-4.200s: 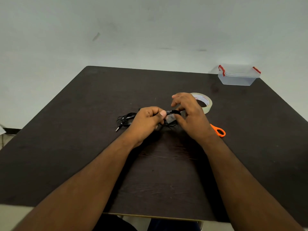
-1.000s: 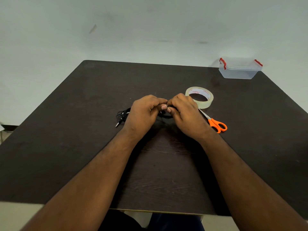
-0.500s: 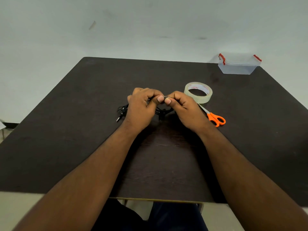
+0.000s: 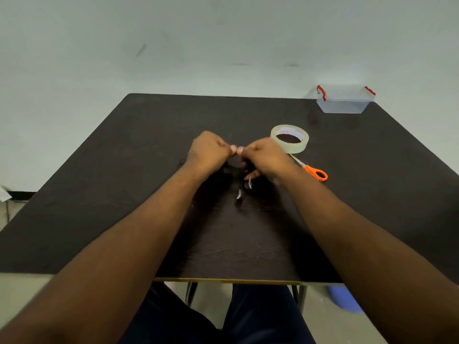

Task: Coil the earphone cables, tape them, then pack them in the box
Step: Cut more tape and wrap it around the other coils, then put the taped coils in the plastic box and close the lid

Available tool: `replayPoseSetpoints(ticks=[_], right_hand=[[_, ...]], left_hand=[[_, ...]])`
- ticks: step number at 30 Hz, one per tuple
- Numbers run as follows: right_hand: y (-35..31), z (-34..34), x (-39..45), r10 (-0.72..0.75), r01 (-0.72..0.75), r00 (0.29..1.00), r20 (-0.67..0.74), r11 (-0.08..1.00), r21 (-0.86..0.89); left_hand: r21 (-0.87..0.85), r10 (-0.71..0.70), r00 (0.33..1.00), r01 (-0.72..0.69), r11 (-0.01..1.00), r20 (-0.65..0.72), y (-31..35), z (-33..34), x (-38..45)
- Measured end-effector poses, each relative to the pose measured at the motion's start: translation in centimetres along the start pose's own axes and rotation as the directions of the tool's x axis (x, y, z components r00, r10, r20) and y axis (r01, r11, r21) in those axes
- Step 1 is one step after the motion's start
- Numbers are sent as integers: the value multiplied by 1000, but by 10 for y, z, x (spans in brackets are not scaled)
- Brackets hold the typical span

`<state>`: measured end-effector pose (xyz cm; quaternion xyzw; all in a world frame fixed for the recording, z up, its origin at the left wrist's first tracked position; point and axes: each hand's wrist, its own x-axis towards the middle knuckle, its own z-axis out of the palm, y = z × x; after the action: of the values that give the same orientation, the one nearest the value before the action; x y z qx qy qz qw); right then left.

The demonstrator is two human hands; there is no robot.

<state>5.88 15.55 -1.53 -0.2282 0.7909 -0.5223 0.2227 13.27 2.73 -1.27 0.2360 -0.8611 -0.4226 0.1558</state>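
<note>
Since the frame half a second before, both hands had lifted the black earphone cable bundle (image 4: 236, 167) a little, and the loose cable that lay to the left of the left hand was no longer seen there. Now two small plug ends hung down below the hands, over the dark brown wooden table (image 4: 124, 170).

The left hand (image 4: 208, 155) was curled in a narrow grip on the bundle, thumb tip near the top. The right hand (image 4: 267, 157) was curled too, and its thumb tip met the left thumb tip right at the top of the bundle. Both held the cables between them. Most of the bundle was hidden by the hands and a bit blurred, so I could not tell if tape was on it.

Just behind the right hand lay the round roll of clear sticky tape (image 4: 290, 142), flat on the table. The scissors with orange handles (image 4: 313, 171) lay just beside the right wrist, with the blades pointing toward the roll.

Far off, at the back right corner of the table, sat the small clear plastic box with red clips (image 4: 344, 102), well apart from the hands. A pale wall rose behind the table.
</note>
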Motion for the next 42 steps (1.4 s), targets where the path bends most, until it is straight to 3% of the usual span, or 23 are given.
replayPoseSetpoints(ticks=[3, 6, 10, 13, 19, 25, 29, 36, 42], right_hand=[[6, 7, 9, -118, 49, 985, -123, 887, -459], [-1, -3, 12, -249, 94, 960, -125, 712, -696], [-4, -37, 15, -263, 94, 957, -123, 682, -726], [-2, -76, 21, -286, 97, 946, -154, 703, -705], [14, -159, 40, -251, 68, 960, -121, 632, -772], [32, -233, 77, -221, 33, 972, -82, 471, -881], [44, -271, 109, -266, 12, 958, -107, 410, -912], [77, -318, 186, -227, -21, 970, -89, 286, -958], [83, -321, 214, -263, -42, 957, -121, 287, -957]], left_hand=[[412, -8, 1000, -5, 911, 29, -6, 8, 10], [550, 27, 1000, -28, 834, 9, 5, 7, 20], [495, 137, 991, -117, 861, -5, 33, 6, 35], [412, 203, 972, -233, 881, 116, 58, 18, 52], [546, 214, 929, -353, 760, 303, 111, 88, 99], [539, 104, 880, -374, 755, 464, 159, 164, 145], [566, -49, 802, -374, 735, 595, 174, 196, 171], [635, -136, 797, -352, 688, 589, 172, 227, 213], [620, -121, 814, -327, 714, 569, 171, 232, 219]])
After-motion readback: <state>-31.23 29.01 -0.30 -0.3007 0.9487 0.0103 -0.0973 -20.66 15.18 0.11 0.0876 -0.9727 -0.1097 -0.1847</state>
